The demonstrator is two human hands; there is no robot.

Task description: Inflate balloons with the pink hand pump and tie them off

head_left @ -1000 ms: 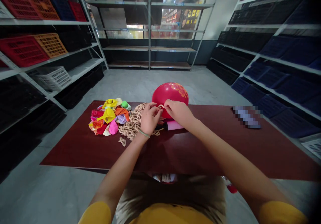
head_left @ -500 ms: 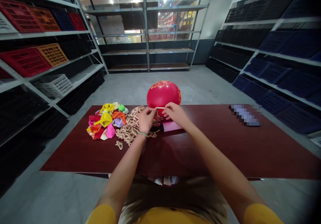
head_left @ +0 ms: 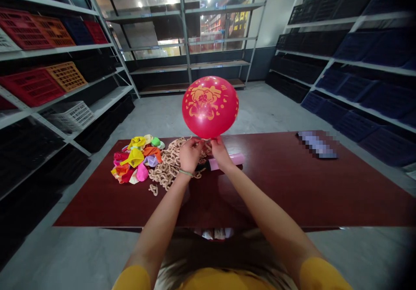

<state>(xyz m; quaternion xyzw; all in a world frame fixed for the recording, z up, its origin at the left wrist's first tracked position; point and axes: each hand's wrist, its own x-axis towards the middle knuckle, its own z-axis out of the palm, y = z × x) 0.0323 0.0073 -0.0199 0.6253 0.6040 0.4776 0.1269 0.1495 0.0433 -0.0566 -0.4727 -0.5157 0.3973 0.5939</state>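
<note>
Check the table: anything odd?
A short piece of tan link chain lies apart from its heap on the dark red table. At far right, an object is pixelated, so it can't be identified. The red balloon looks intact.

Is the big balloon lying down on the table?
No, the red balloon is held up at its bottom end by the left hand and the right hand, above the table.

left hand (head_left: 190,154) pinching | right hand (head_left: 221,149) pinching | hands just apart | left forearm (head_left: 159,223), right forearm (head_left: 260,210) angled inward
</note>
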